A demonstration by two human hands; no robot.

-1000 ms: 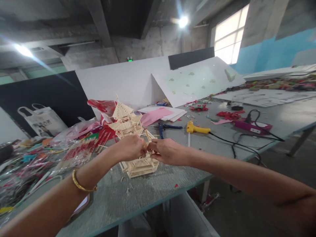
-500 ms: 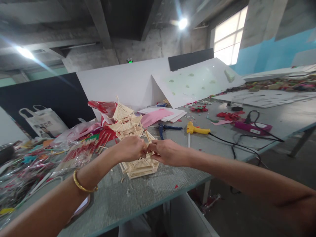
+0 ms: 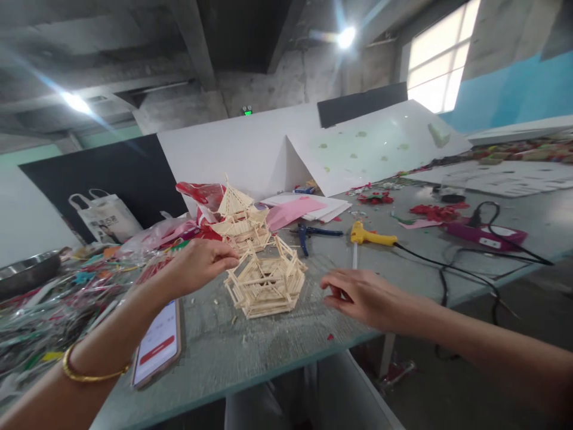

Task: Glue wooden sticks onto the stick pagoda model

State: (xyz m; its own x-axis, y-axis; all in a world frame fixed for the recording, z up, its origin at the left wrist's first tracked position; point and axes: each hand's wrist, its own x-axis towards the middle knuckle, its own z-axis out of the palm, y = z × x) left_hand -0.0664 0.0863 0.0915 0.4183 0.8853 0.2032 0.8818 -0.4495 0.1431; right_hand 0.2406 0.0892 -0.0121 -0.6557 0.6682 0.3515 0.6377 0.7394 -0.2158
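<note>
A stick-built base (image 3: 266, 286) with several sides stands on the table in front of me, made of pale wooden sticks. Just behind it is a tiered stick tower (image 3: 237, 218) with a pointed roof. My left hand (image 3: 199, 263) hovers at the base's upper left, its fingers loosely bent and apart from the thumb, with nothing visible in them. To the right of the base, my right hand (image 3: 360, 295) is off the model. Its fingers are half curled, the thumb stands apart, and no object shows in it.
Behind my right hand lies a yellow glue gun (image 3: 373, 236), its black cord running to a purple power strip (image 3: 487, 236). Blue-handled pliers (image 3: 317, 231) rest behind the base. A phone (image 3: 157, 343) lies under my left forearm, beside heaped plastic-wrapped supplies (image 3: 102, 286).
My hands have moved apart from the middle of the model, left hand leftward and right hand rightward. The base between them and the phone have come into clear view.
</note>
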